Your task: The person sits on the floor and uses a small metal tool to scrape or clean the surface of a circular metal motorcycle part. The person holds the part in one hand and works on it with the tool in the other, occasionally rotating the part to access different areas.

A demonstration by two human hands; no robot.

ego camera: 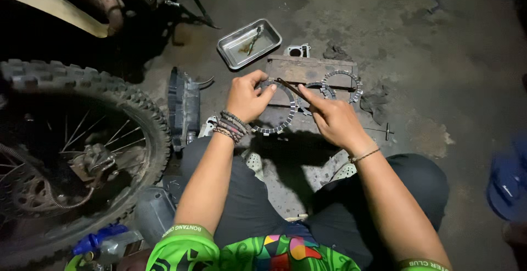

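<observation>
Left hand (247, 98) fingers grip a toothed, ring-shaped clutch plate (280, 125); right hand (329, 117) fingers pinch a thin tool (291, 87) against it.

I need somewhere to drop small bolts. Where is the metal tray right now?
In the head view, the metal tray sits on the concrete floor, up and left of the left hand, just beyond the wooden block.

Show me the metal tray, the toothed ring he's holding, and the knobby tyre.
metal tray (270, 34): head view, right rim.
toothed ring (274, 129): head view, lower arc.
knobby tyre (144, 106): head view, tread at upper right.
</observation>
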